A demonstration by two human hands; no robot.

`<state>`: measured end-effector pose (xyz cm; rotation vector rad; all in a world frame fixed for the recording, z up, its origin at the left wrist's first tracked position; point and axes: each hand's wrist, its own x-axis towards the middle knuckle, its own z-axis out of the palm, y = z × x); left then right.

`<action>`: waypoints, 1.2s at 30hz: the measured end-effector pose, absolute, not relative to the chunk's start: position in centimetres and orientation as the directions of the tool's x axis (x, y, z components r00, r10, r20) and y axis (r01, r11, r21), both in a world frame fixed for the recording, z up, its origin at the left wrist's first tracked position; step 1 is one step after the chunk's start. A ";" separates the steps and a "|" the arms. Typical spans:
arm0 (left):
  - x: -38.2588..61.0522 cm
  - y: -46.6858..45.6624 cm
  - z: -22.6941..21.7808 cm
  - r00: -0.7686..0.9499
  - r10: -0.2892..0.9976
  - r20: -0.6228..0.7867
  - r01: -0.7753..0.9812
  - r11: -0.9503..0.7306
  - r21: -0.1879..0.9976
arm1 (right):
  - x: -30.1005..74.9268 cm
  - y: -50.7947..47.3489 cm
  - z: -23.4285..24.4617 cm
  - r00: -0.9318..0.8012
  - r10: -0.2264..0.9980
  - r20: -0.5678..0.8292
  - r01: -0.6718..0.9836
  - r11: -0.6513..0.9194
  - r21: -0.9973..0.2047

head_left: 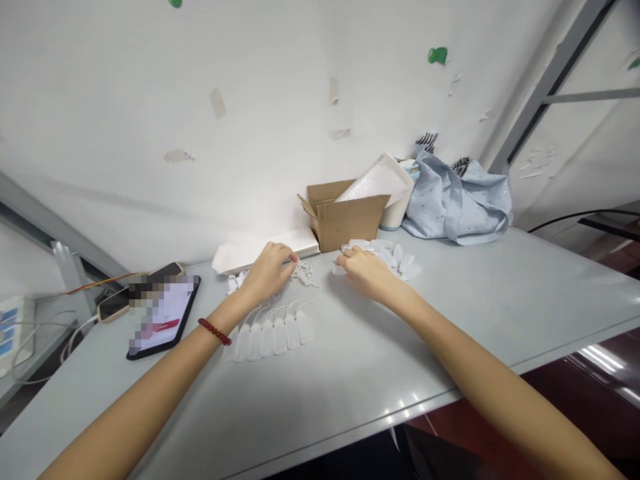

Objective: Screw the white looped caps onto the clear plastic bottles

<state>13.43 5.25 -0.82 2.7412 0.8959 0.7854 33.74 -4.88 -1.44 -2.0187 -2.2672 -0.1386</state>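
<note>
My left hand (270, 270) is at a pile of small white hook-like plastic pieces (306, 273), thumb and forefinger pinched together. What sits between those fingertips is too small to make out. My right hand (367, 272) reaches into a spread of translucent plastic pieces (397, 257), its fingers curled closed at the left edge of the pile. A translucent piece (339, 268) shows at these fingertips. Below my left hand, several translucent tags with thin white loops (267, 335) lie in a row, the leftmost partly behind my wrist. More small white pieces (235, 283) lie behind my left forearm.
White padded envelopes (255, 248) lie stacked along the wall beside an open cardboard box (350, 223) holding a bubble mailer (380, 180). A light blue bag (455, 200) stands at the back right. A tablet (165, 320) and a phone (117, 303) with cable lie left.
</note>
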 end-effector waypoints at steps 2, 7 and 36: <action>13.1 5.1 -0.3 0.584 0.662 0.469 0.533 -0.749 0.395 | 33.8 -4.8 -1.6 -0.148 0.979 0.141 0.987 0.156 -0.042; 12.3 4.1 0.4 0.326 0.800 0.503 0.534 -0.595 0.601 | 33.1 -5.2 -1.7 -0.222 0.955 0.198 0.900 0.279 -0.336; 8.4 -4.5 -1.1 0.380 0.922 -0.077 -0.061 0.109 0.992 | 27.0 -8.9 -2.1 -0.126 0.879 0.460 0.512 0.455 -0.729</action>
